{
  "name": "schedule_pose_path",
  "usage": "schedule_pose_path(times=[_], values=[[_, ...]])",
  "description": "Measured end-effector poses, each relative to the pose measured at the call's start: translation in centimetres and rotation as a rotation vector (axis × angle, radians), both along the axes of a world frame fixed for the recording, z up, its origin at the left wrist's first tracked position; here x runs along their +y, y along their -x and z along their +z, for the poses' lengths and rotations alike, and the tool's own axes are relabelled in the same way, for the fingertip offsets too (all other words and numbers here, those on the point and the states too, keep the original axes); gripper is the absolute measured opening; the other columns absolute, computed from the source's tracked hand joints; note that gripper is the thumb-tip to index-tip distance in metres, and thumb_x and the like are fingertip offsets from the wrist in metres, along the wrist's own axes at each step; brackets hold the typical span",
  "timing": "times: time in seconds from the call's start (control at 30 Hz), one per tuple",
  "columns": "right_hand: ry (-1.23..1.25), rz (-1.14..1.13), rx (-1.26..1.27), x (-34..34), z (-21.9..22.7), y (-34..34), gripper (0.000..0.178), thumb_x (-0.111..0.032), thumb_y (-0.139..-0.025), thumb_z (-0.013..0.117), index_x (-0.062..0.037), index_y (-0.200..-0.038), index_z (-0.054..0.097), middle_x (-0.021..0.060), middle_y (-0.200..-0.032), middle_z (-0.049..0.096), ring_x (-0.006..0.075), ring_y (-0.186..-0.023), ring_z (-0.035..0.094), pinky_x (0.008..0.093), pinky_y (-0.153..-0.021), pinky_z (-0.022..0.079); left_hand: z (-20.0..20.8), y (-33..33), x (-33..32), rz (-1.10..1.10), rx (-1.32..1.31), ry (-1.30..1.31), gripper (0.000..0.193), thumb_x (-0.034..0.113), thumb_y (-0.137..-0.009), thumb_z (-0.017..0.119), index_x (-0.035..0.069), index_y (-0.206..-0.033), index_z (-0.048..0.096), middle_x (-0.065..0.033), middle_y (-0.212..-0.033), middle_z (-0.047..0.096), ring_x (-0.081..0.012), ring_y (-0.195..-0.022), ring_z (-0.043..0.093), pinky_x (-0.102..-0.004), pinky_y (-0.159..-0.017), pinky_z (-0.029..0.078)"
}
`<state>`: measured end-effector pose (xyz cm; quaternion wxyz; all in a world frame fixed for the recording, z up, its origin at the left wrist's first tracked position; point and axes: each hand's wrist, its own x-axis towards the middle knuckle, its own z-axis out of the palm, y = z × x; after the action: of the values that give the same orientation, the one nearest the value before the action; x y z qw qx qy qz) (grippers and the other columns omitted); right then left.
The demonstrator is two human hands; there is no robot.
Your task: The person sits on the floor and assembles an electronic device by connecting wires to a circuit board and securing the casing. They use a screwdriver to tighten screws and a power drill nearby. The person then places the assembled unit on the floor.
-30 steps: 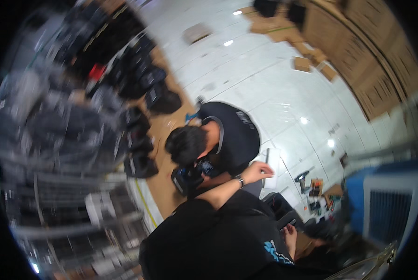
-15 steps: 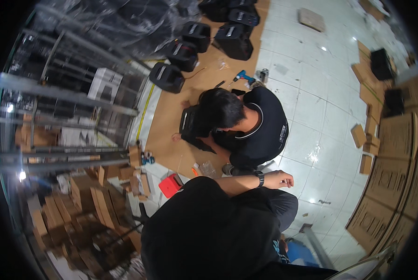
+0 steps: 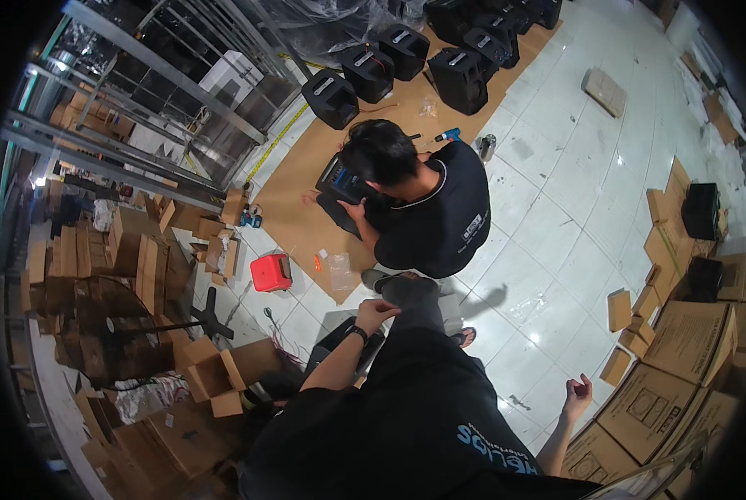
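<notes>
My left hand (image 3: pixel 377 316), with a dark watch at its wrist, is beside my dark trouser leg (image 3: pixel 413 302). Its fingers are closed together, and whatever they may hold is too small to make out. Out to the right, my right hand (image 3: pixel 578 397) hangs over the tiles, fingers loosely bent and apart, nothing in them. In front of me a co-worker (image 3: pixel 444 212) in a black shirt sits on a brown sheet (image 3: pixel 294 196). That person's hands are at a black speaker-like box (image 3: pixel 344 182) tilted against their lap.
Several black boxes (image 3: pixel 460 81) line the far end of the sheet. A blue drill (image 3: pixel 449 135) and metal can (image 3: pixel 487 147) lie past the co-worker. A red stool (image 3: pixel 271 272), fan base (image 3: pixel 212 314) and open cartons (image 3: pixel 214 375) are left; stacked cartons (image 3: pixel 639 408) stand right.
My left hand has drawn back leftward from across my body. My right hand has come into view. The view has shifted, and the co-worker's box now shows its face more.
</notes>
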<state>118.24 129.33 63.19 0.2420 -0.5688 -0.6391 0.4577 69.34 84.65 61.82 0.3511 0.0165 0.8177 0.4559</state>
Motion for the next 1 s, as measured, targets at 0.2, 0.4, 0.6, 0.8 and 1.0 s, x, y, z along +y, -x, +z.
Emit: schedule_pose_path(times=[0.2, 0.4, 0.6, 0.8, 1.0], values=[[0.027, 0.195, -0.034, -0.1, 0.1, 1.8, 0.043, 0.010, -0.080, 0.079, -0.0015, -0.119, 0.067, 0.0042, -0.080, 0.069, 0.0107, -0.074, 0.062, 0.0273, -0.076, 0.054, 1.0, -3.0, 1.5, -0.009, 0.013, 0.050, 0.030, 0.027, -0.085, 0.086, 0.001, -0.099, 0.081, -0.0088, -0.091, 0.079, -0.0136, -0.084, 0.073, -0.0287, -0.083, 0.057], [0.122, 0.202, -0.093, -5.1, -2.6, -1.2, 0.039, 0.004, -0.076, 0.085, -0.0018, -0.112, 0.071, 0.0053, -0.074, 0.068, 0.0116, -0.068, 0.063, 0.0264, -0.066, 0.053, 2.1, -5.0, 3.9, -0.089, -0.018, 0.112, 0.039, 0.041, -0.090, 0.079, 0.003, -0.096, 0.081, -0.0089, -0.087, 0.079, -0.0157, -0.082, 0.075, -0.0307, -0.079, 0.057], [0.149, 0.113, -0.267, -7.9, -4.6, -8.5, 0.032, -0.003, -0.080, 0.085, -0.0016, -0.108, 0.071, 0.0066, -0.074, 0.069, 0.0124, -0.064, 0.065, 0.0274, -0.058, 0.051, 2.3, -6.1, 5.1, -0.141, 0.040, 0.170, 0.059, 0.052, -0.102, 0.058, 0.001, -0.083, 0.080, -0.0112, -0.083, 0.078, -0.0203, -0.081, 0.076, -0.0333, -0.083, 0.057], [0.313, -0.231, -0.058, -9.7, -6.5, -14.7, 0.019, -0.004, -0.097, 0.062, 0.0045, -0.112, 0.070, 0.0127, -0.081, 0.073, 0.0195, -0.057, 0.069, 0.0296, -0.048, 0.052, 2.9, -6.9, 5.8, -0.277, 0.110, 0.197, 0.065, 0.051, -0.105, 0.050, 0.002, -0.075, 0.080, -0.0092, -0.079, 0.078, -0.0198, -0.081, 0.075, -0.0320, -0.083, 0.057], [0.343, -0.267, -0.097, -11.1, -5.8, -16.0, 0.025, -0.001, -0.097, 0.050, 0.0059, -0.111, 0.070, 0.0178, -0.084, 0.073, 0.0233, -0.056, 0.071, 0.0307, -0.043, 0.053, 4.2, -7.9, 6.9, -0.285, 0.115, 0.369, 0.039, 0.030, -0.096, 0.057, 0.004, -0.080, 0.081, -0.0093, -0.073, 0.077, -0.0174, -0.073, 0.074, -0.0309, -0.075, 0.058]])
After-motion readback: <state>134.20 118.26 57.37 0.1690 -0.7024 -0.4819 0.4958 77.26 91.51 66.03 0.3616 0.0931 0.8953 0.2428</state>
